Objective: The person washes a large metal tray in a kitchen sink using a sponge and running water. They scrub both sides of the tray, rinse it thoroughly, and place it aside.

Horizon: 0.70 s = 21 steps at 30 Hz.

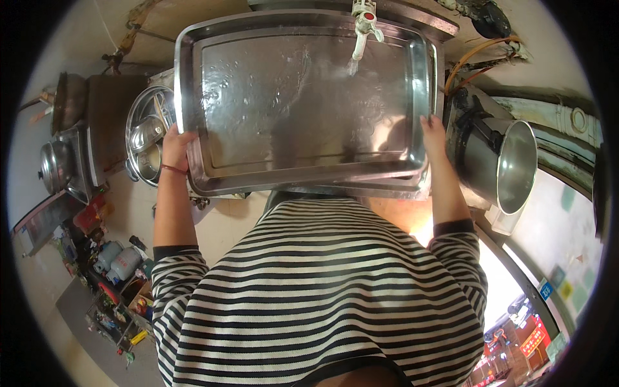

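Note:
A large rectangular stainless steel tray [256, 116] spans the space before me, its inside wet and shiny. My left hand [176, 147] grips its left rim, thumb over the edge. At the opposite side my right hand [433, 135] holds the right rim. Water runs from a white tap [363, 31] with a red dot and lands in the upper right part of the tray. Below the tray, a metal edge [387, 188] shows at the lower right; most of what lies under it is hidden.
Left of the tray is a metal basin [130, 126] holding bowls or ladles. A tall steel pot [520, 167] lies tipped at the right, near hoses [459, 65]. Farther left are a lidded pot [54, 167] and gas cylinders [123, 263] on the floor.

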Available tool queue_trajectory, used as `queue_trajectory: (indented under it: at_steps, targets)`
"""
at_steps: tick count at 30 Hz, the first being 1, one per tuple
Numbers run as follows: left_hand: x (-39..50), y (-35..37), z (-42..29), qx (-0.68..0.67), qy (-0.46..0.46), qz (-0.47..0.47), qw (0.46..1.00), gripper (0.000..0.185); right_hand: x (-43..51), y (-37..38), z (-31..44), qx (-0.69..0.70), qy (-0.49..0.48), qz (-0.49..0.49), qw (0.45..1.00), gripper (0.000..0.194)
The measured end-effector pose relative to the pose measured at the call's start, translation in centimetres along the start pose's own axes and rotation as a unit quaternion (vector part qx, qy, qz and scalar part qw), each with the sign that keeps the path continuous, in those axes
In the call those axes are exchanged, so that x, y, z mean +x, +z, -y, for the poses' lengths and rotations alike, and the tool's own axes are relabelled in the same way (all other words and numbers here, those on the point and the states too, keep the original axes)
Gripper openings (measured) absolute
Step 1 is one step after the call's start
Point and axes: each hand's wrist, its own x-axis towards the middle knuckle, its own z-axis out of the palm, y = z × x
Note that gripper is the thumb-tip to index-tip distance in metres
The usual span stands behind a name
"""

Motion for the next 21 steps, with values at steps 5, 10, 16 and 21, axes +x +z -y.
queue_trajectory:
  at_steps: [5,10,16,21]
  targets:
    - [-3.2,-2.7,-1.9,0.020,0.003,-0.042,0.999,0.033,0.3,4.8,2.1,0.013,-0.002,0.075,0.997,0.032]
    - [-6.2,-2.9,-3.9,0.039,0.014,-0.071,0.997,0.034,-0.4,8.6,2.4,0.050,0.031,0.162,0.985,0.029]
    - [-9.0,-1.5,-6.3,0.059,0.012,-0.092,0.994,0.030,-1.2,11.3,0.8,0.011,-0.006,0.199,0.980,0.033]
    - [-10.8,0.0,-7.7,0.071,0.047,-0.084,0.993,0.028,-1.0,11.7,0.2,0.031,0.041,0.265,0.963,0.035]
